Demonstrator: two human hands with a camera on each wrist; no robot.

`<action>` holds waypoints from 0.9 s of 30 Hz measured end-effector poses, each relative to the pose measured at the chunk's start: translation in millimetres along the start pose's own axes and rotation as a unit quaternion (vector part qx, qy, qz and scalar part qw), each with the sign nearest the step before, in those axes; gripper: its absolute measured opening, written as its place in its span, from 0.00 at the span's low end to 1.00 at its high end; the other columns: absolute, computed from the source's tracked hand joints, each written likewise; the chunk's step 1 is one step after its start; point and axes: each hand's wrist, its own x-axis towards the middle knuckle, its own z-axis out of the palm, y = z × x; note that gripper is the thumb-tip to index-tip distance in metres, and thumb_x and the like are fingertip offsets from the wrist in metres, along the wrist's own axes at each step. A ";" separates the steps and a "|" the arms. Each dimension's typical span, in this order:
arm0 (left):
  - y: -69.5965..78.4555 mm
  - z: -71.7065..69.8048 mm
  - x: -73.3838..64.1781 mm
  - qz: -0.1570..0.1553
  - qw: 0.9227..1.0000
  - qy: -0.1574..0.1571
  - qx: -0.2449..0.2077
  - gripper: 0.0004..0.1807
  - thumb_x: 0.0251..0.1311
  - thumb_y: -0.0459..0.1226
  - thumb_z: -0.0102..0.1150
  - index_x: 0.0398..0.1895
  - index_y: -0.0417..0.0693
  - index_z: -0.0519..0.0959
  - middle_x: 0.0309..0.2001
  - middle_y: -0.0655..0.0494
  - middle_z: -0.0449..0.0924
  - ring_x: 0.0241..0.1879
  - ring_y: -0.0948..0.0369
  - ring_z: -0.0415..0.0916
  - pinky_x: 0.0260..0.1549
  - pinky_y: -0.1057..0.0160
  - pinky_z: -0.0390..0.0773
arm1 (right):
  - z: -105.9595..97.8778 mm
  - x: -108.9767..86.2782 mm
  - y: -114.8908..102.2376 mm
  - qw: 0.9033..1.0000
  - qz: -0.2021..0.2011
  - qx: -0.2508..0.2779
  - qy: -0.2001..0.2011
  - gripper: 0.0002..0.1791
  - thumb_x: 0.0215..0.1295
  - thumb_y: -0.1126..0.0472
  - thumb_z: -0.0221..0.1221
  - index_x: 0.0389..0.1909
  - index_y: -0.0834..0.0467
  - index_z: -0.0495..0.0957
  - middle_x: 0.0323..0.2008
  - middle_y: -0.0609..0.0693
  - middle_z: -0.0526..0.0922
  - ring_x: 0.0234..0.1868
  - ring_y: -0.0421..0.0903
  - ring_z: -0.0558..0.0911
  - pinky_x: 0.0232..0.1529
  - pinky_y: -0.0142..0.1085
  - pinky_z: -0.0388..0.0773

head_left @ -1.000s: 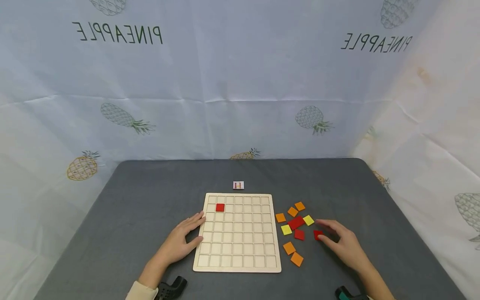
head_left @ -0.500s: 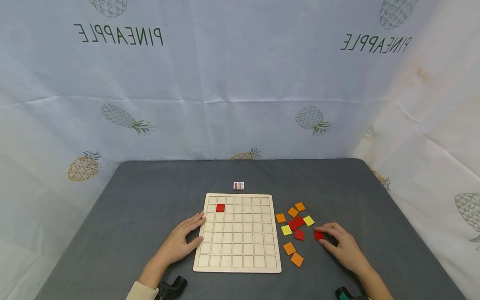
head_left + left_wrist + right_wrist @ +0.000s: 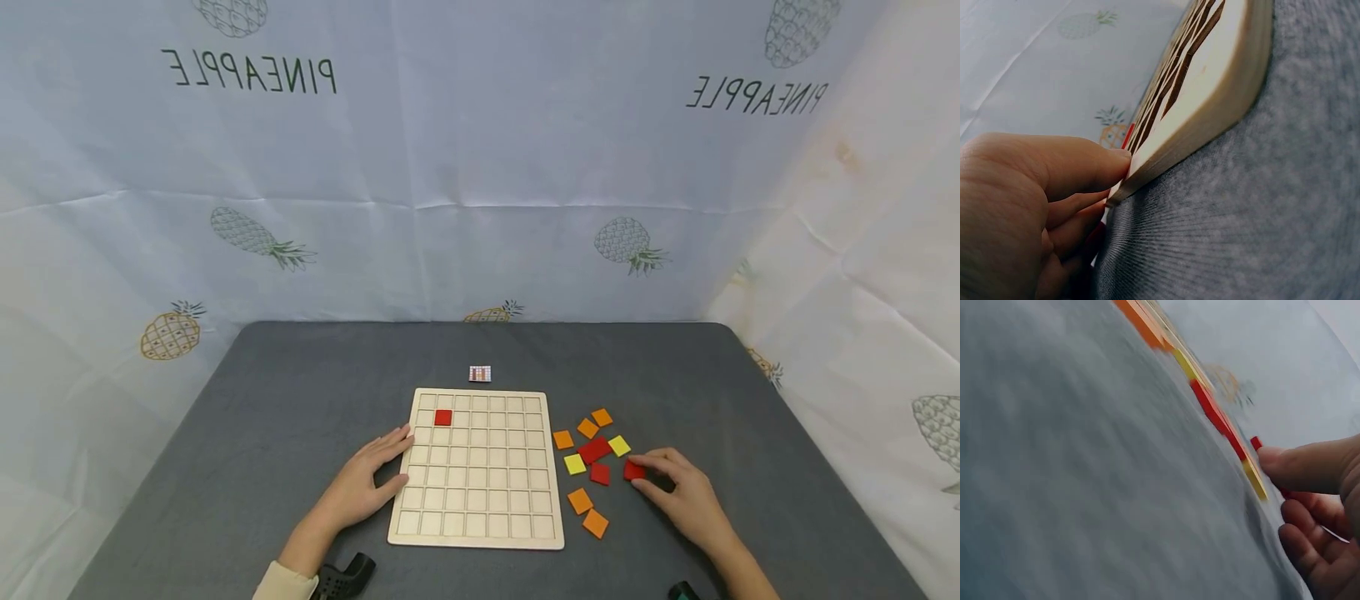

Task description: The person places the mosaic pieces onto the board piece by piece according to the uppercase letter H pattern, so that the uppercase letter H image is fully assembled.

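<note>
My left hand [image 3: 357,484] lies along the left edge of a pale wooden grid board [image 3: 480,546], its fingers and thumb touching the rim. In the left wrist view the thumb [image 3: 1088,164] presses against the board's edge [image 3: 1204,115]. One red square tile [image 3: 443,417] sits in a cell near the board's top left. To the right of the board, my right hand [image 3: 684,493] pinches a red tile [image 3: 633,471] between thumb and fingertips. The right wrist view shows only a bit of this tile [image 3: 1255,442] past the thumb.
Between board and right hand lie loose square tiles: several orange ones [image 3: 581,501], yellow ones [image 3: 575,464] and red ones [image 3: 599,474]. A small patterned card [image 3: 480,374] lies beyond the board. Grey cloth [image 3: 330,375] covers the table; a pineapple-print curtain [image 3: 480,167] hangs behind.
My right fingers have closed in on the red tile and now pinch it, with the tile shifted slightly left. The left hand has stayed on the board's edge. The head view has tilted slightly.
</note>
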 end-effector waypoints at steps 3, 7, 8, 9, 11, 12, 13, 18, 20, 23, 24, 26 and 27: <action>-0.1 0.3 0.0 0.007 1.000 0.004 0.000 0.29 0.60 0.45 0.60 0.65 0.47 0.71 0.68 0.54 0.65 0.67 0.51 0.63 0.64 0.43 0.62 | 3.2 3.7 -8.4 1.000 -0.007 0.014 -0.007 0.16 0.49 0.59 0.71 0.42 0.50 0.84 0.37 0.38 0.79 0.34 0.33 0.76 0.32 0.30 0.76; 0.3 0.0 -0.2 0.009 1.000 0.011 0.000 0.29 0.60 0.45 0.60 0.65 0.47 0.71 0.68 0.53 0.66 0.67 0.49 0.63 0.63 0.41 0.62 | 10.5 12.4 -24.8 0.999 -0.023 0.021 -0.030 0.17 0.49 0.58 0.71 0.42 0.49 0.84 0.38 0.37 0.78 0.35 0.33 0.75 0.33 0.31 0.77; 0.2 0.1 -0.3 0.008 1.000 0.011 -0.001 0.29 0.60 0.45 0.60 0.65 0.47 0.71 0.68 0.53 0.66 0.67 0.49 0.63 0.63 0.41 0.62 | 12.9 15.1 -29.3 0.999 -0.029 0.025 -0.036 0.17 0.49 0.58 0.71 0.42 0.48 0.84 0.38 0.36 0.78 0.35 0.33 0.75 0.34 0.31 0.77; 0.1 0.3 -0.3 0.008 1.000 0.012 -0.001 0.29 0.60 0.45 0.60 0.65 0.47 0.71 0.68 0.53 0.66 0.67 0.49 0.63 0.63 0.40 0.62 | 15.3 18.1 -34.0 0.998 -0.035 0.031 -0.042 0.17 0.49 0.58 0.71 0.42 0.48 0.84 0.38 0.36 0.78 0.35 0.33 0.75 0.34 0.30 0.77; 0.1 0.4 -0.4 0.007 1.000 0.010 -0.001 0.29 0.60 0.45 0.60 0.65 0.47 0.71 0.68 0.53 0.66 0.67 0.50 0.63 0.63 0.41 0.62 | 20.1 24.8 -43.9 0.996 -0.053 0.047 -0.050 0.17 0.49 0.60 0.71 0.42 0.49 0.84 0.39 0.37 0.78 0.35 0.35 0.76 0.34 0.31 0.78; 0.1 0.5 -0.5 0.007 1.000 0.009 -0.003 0.29 0.60 0.45 0.60 0.65 0.47 0.71 0.68 0.53 0.66 0.67 0.50 0.63 0.63 0.41 0.62 | 22.7 28.3 -49.2 0.995 -0.062 0.056 -0.053 0.17 0.49 0.60 0.71 0.42 0.49 0.84 0.39 0.38 0.78 0.35 0.36 0.76 0.33 0.31 0.78; 0.1 0.3 -0.3 0.007 1.000 0.008 -0.003 0.29 0.60 0.45 0.60 0.65 0.47 0.71 0.68 0.53 0.65 0.67 0.50 0.63 0.63 0.41 0.62 | 25.6 32.0 -54.4 0.994 -0.073 0.063 -0.054 0.17 0.49 0.60 0.71 0.43 0.50 0.84 0.39 0.39 0.78 0.35 0.38 0.76 0.32 0.30 0.78; 0.5 -0.6 0.0 0.003 1.000 0.003 -0.008 0.29 0.60 0.44 0.60 0.65 0.46 0.71 0.68 0.52 0.65 0.67 0.50 0.62 0.64 0.41 0.61 | 41.9 52.1 -82.3 0.986 -0.098 0.107 -0.080 0.16 0.53 0.61 0.69 0.44 0.54 0.84 0.40 0.40 0.78 0.37 0.42 0.77 0.34 0.32 0.79; 0.2 -0.6 0.0 0.003 1.000 0.003 -0.005 0.29 0.60 0.45 0.60 0.65 0.46 0.71 0.68 0.52 0.65 0.68 0.50 0.62 0.64 0.41 0.61 | 49.7 60.2 -92.8 0.983 -0.104 0.119 -0.089 0.15 0.54 0.61 0.68 0.45 0.53 0.84 0.41 0.40 0.78 0.38 0.43 0.77 0.35 0.33 0.79; -0.8 0.1 -0.3 0.004 1.000 0.002 -0.001 0.29 0.61 0.45 0.59 0.65 0.47 0.71 0.68 0.53 0.65 0.68 0.50 0.62 0.64 0.41 0.61 | 61.9 71.0 -107.3 0.981 -0.112 0.126 -0.093 0.15 0.55 0.59 0.67 0.45 0.52 0.84 0.41 0.39 0.78 0.39 0.44 0.76 0.37 0.35 0.79; -1.3 0.5 -0.3 0.005 1.000 0.002 -0.002 0.29 0.61 0.45 0.59 0.65 0.47 0.71 0.68 0.53 0.65 0.68 0.50 0.62 0.64 0.42 0.61 | 65.9 74.1 -111.8 0.981 -0.116 0.128 -0.093 0.15 0.55 0.59 0.67 0.45 0.52 0.84 0.41 0.39 0.78 0.39 0.45 0.77 0.37 0.36 0.79; -2.3 1.3 -0.4 0.007 1.000 0.002 -0.002 0.29 0.61 0.45 0.59 0.65 0.47 0.71 0.68 0.53 0.65 0.68 0.51 0.62 0.64 0.42 0.61 | 73.6 80.1 -120.8 0.978 -0.121 0.137 -0.095 0.15 0.55 0.60 0.67 0.46 0.53 0.84 0.41 0.40 0.78 0.41 0.45 0.78 0.40 0.39 0.80; -2.7 1.7 -0.4 0.008 1.000 0.002 -0.003 0.29 0.61 0.45 0.59 0.65 0.47 0.71 0.68 0.53 0.65 0.68 0.51 0.62 0.64 0.42 0.61 | 77.8 82.7 -124.5 0.978 -0.123 0.140 -0.096 0.15 0.56 0.60 0.67 0.46 0.53 0.84 0.40 0.40 0.78 0.41 0.45 0.78 0.41 0.39 0.80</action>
